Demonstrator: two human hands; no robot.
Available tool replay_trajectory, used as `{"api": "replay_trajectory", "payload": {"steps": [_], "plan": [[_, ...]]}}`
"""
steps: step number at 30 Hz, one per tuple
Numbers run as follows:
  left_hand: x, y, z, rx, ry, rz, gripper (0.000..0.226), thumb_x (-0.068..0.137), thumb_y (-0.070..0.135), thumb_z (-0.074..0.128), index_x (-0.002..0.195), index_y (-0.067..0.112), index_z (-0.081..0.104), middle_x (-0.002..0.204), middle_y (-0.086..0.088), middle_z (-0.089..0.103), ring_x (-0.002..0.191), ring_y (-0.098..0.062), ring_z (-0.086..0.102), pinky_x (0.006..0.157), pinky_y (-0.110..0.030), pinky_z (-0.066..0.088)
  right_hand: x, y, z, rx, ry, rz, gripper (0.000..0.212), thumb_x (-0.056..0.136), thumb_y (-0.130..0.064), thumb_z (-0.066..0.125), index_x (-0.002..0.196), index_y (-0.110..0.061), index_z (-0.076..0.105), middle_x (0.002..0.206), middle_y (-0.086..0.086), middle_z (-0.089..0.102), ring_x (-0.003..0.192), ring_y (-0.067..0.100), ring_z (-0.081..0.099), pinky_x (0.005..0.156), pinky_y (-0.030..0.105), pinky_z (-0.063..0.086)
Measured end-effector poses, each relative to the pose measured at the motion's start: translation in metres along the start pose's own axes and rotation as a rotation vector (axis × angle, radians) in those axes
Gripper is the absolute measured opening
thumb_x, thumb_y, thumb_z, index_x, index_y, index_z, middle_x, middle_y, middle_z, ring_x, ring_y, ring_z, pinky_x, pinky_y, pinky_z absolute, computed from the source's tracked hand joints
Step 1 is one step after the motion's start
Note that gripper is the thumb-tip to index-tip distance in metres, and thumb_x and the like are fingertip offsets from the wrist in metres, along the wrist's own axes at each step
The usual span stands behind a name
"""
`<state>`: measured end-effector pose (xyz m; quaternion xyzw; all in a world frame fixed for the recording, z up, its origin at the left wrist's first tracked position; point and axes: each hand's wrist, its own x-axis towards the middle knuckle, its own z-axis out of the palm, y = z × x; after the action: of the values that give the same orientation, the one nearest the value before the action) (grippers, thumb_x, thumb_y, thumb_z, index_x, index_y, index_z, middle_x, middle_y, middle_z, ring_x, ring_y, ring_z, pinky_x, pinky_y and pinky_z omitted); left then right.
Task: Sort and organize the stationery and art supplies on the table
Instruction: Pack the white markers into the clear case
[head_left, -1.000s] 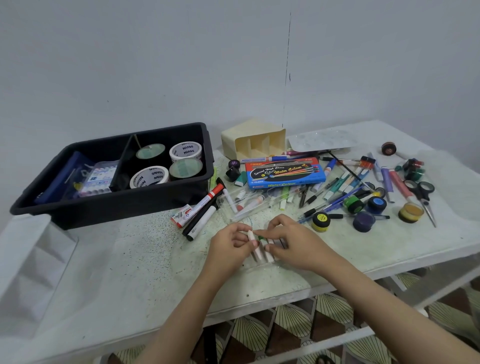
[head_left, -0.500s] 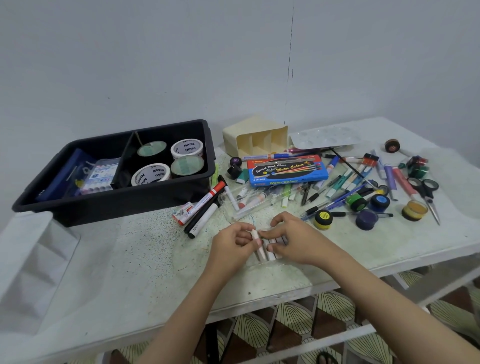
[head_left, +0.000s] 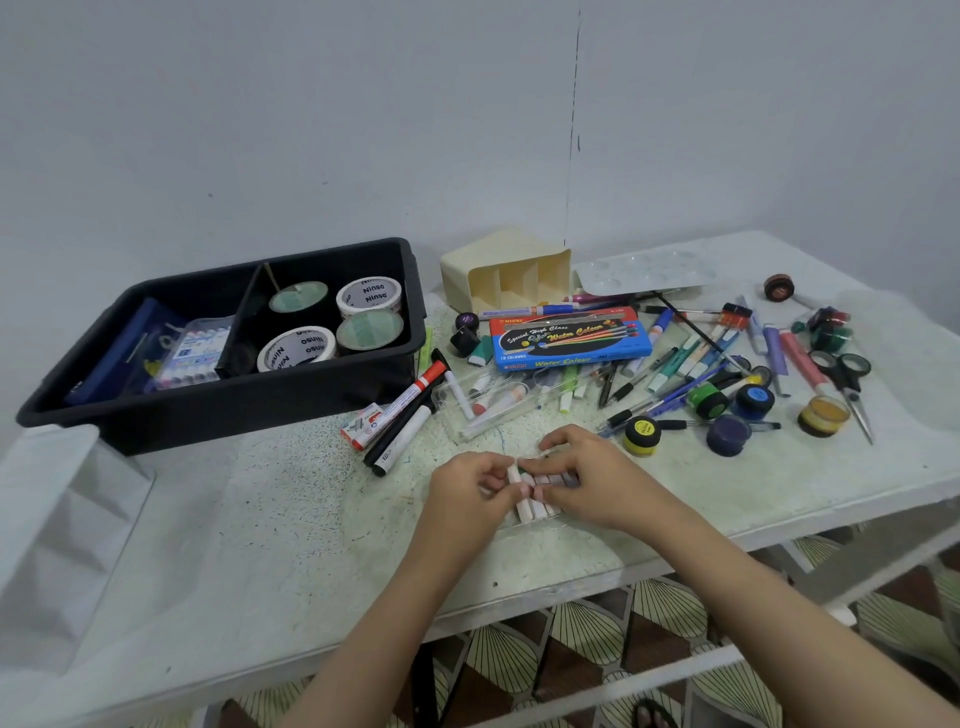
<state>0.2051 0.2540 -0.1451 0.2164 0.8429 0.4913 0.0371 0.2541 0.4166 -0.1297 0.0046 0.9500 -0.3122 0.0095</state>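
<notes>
Lying side by side, short white sticks (head_left: 525, 513)

Plain grey wall (head_left: 311, 130) behind; fan-patterned floor tiles (head_left: 587, 629) below.

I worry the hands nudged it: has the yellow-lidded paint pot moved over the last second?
No. The yellow-lidded paint pot sits at the same offset from the water colour box as before; only the camera drifted slightly.

A pale grey wall (head_left: 260, 130) with a thin dark vertical line (head_left: 574, 130) is standing behind a speckled white table (head_left: 260, 519), and fan-patterned floor tiles (head_left: 587, 629) are showing beneath it.
</notes>
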Motion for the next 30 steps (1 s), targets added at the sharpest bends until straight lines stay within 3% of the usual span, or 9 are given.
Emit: {"api": "replay_trajectory", "payload": {"steps": [4,8,14,19,25,30], "plan": [[-0.002,0.000,-0.002,0.093,-0.034,0.071,0.026,0.078,0.019,0.075,0.102,0.009,0.070,0.088,0.010,0.057,0.080,-0.001,0.059,0.067,-0.007,0.044,0.000,0.000,0.000,0.006,0.003,0.005,0.036,0.087,-0.031,0.066,0.123,-0.026,0.063,0.125,-0.003,0.047,0.101,0.002,0.042,0.082,0.015,0.030],[-0.003,0.000,-0.005,0.106,-0.104,0.055,0.041,0.078,0.018,0.075,0.117,0.011,0.065,0.094,0.010,0.053,0.086,0.001,0.056,0.076,-0.017,0.050,-0.001,0.001,-0.001,0.018,-0.005,-0.001,0.036,0.087,-0.028,0.066,0.123,-0.026,0.063,0.126,-0.003,0.047,0.101,0.001,0.042,0.082,0.015,0.029],[0.000,0.004,-0.007,0.180,-0.143,0.016,0.046,0.079,0.026,0.074,0.120,0.010,0.062,0.095,0.009,0.048,0.076,0.000,0.052,0.066,-0.008,0.041,-0.002,0.003,-0.003,0.006,-0.025,-0.002,0.038,0.086,-0.029,0.067,0.124,-0.028,0.061,0.129,-0.004,0.045,0.101,0.000,0.041,0.081,0.012,0.028],[0.001,0.003,-0.011,0.334,-0.148,0.066,0.051,0.078,0.038,0.073,0.122,0.016,0.062,0.098,0.008,0.040,0.099,-0.007,0.042,0.090,-0.022,0.038,-0.003,0.001,-0.004,-0.016,-0.041,-0.005,0.040,0.086,-0.030,0.067,0.126,-0.029,0.060,0.131,-0.004,0.044,0.112,0.005,0.042,0.088,0.015,0.028],[-0.003,0.002,-0.008,0.357,-0.087,0.145,0.035,0.080,0.034,0.072,0.109,0.016,0.070,0.098,0.014,0.048,0.102,-0.005,0.045,0.084,-0.015,0.032,-0.006,-0.007,-0.004,-0.129,-0.016,-0.002,0.042,0.088,-0.033,0.062,0.130,-0.032,0.056,0.133,-0.002,0.042,0.125,0.012,0.038,0.096,0.024,0.036],[-0.001,0.005,-0.009,0.384,-0.052,0.176,0.031,0.081,0.034,0.068,0.108,0.018,0.069,0.097,0.012,0.050,0.098,-0.003,0.044,0.083,-0.015,0.035,-0.011,-0.015,-0.007,-0.309,0.033,-0.035,0.038,0.090,-0.038,0.056,0.128,-0.035,0.056,0.137,0.001,0.039,0.124,0.020,0.038,0.094,0.031,0.038]]}}
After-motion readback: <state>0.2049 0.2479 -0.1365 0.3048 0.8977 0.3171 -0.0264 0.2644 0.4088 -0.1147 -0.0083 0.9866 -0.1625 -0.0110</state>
